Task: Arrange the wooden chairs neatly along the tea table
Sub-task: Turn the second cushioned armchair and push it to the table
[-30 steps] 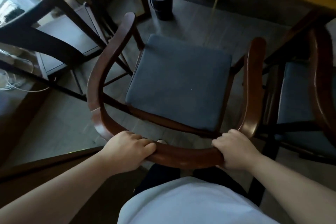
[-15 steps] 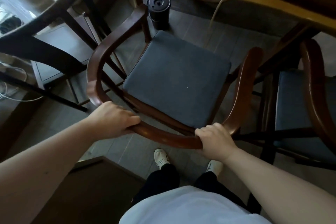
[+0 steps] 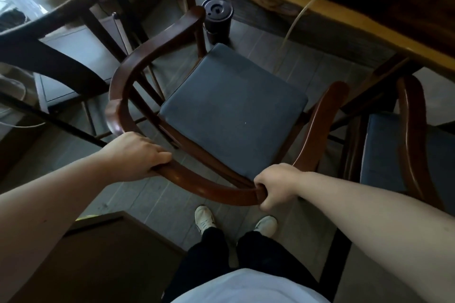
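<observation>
A dark wooden armchair (image 3: 138, 66) with a curved back rail and a blue seat cushion (image 3: 234, 110) stands in front of me, facing the tea table (image 3: 307, 5). My left hand (image 3: 138, 155) grips the left part of the back rail. My right hand (image 3: 275, 184) is closed around the rail on the right. The chair's front reaches close to the table's yellow wooden edge. A second wooden chair (image 3: 413, 130) with a blue cushion stands just to the right, partly under the table.
A black cylindrical container (image 3: 218, 17) stands on the floor by the chair's front left leg. A darker chair (image 3: 49, 51) is at the left. A brown piece of furniture (image 3: 98, 253) sits at the lower left, and my feet (image 3: 204, 219) are behind the chair.
The chair has moved forward, away from me and toward the table, with both hands staying on its back rail. My arms are more extended and my feet are now visible.
</observation>
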